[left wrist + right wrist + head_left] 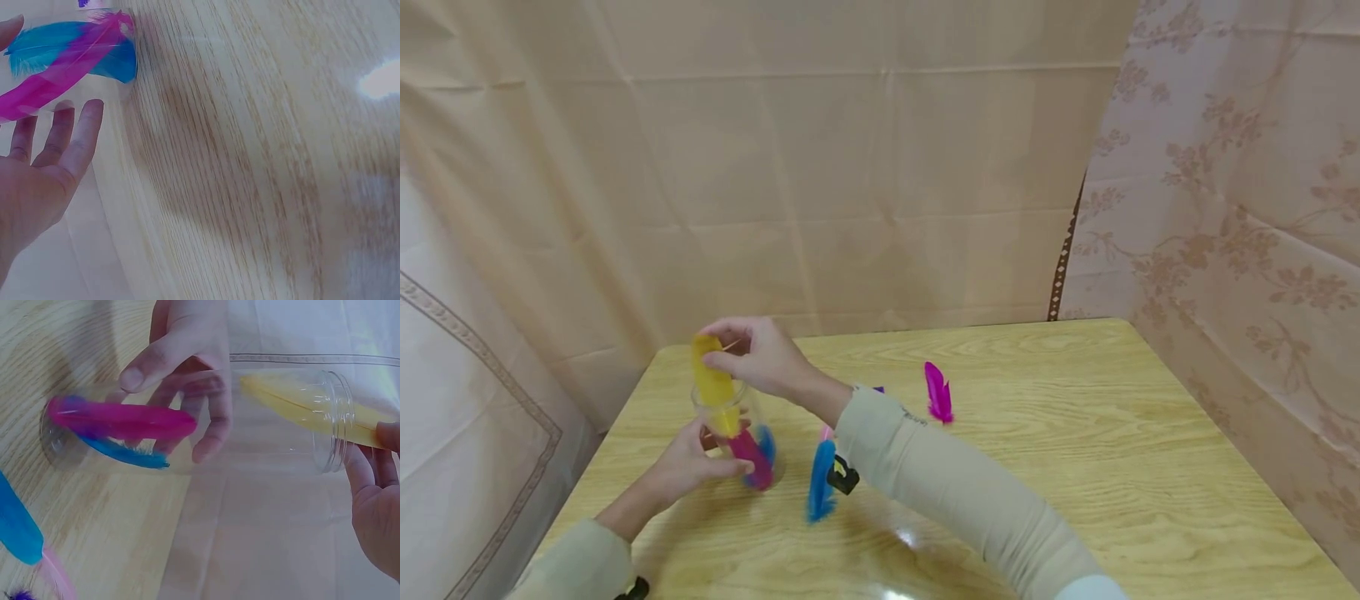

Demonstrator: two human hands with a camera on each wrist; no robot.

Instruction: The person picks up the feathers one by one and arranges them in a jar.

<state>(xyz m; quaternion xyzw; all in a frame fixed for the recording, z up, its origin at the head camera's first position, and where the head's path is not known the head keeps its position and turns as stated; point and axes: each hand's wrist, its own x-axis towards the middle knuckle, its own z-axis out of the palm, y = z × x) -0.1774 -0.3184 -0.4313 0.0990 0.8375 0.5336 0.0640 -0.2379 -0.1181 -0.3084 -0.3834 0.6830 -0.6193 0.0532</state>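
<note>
A clear plastic jar stands near the table's left side, its threaded mouth at the top. My left hand grips it, thumb on the near side and fingers behind the clear wall. Inside, low down, are a magenta feather and a blue feather. Above the mouth my right hand pinches a yellow feather between thumb and fingers. The lower part of this feather is inside the jar, below the rim; its upper end sticks out at the fingertips.
Right of the jar a blue feather lies on the wooden table, with a pale pink feather at its end. A purple feather is mostly hidden behind the right sleeve. Farther right lies another magenta feather. Cloth curtains surround the table.
</note>
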